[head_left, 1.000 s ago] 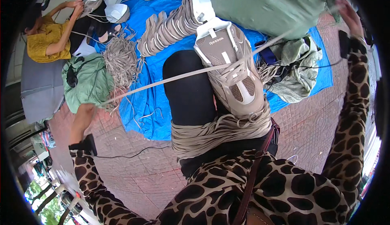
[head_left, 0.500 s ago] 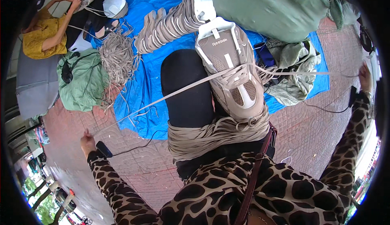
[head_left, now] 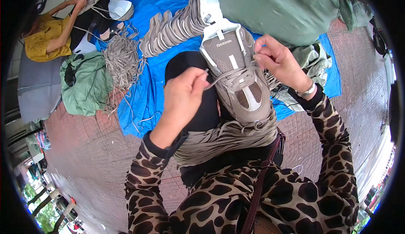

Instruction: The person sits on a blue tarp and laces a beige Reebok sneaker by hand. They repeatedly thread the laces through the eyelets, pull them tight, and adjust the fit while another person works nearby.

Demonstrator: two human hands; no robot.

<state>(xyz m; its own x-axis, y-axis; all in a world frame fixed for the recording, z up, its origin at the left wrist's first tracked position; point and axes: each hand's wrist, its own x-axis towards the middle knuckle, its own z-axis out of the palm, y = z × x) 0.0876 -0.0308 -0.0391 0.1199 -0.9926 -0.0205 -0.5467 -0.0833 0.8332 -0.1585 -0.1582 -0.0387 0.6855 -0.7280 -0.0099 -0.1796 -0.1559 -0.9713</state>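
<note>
A taupe shoe upper (head_left: 230, 53) with mesh panels and white trim rests on my right thigh, toe toward me. A flat beige shoelace (head_left: 219, 78) is threaded through its lower eyelets. My left hand (head_left: 182, 101), over my left knee, pinches one end of the lace left of the shoe. On the other side, my right hand (head_left: 282, 64) is closed at the upper's right edge, with lace between thumb and fingers. A thick hank of beige laces (head_left: 228, 143) lies across my lap below the toe.
On a blue tarp (head_left: 145, 90) lie a row of stacked shoe uppers (head_left: 173, 31) and a heap of laces (head_left: 122, 59). A green sack (head_left: 86, 82) stands left, a large green bundle (head_left: 278, 8) at the back. A person in yellow (head_left: 50, 40) handles another upper at far left.
Both hands have come in from wide apart, where they held the lace stretched out to either side, to close beside the shoe upper.
</note>
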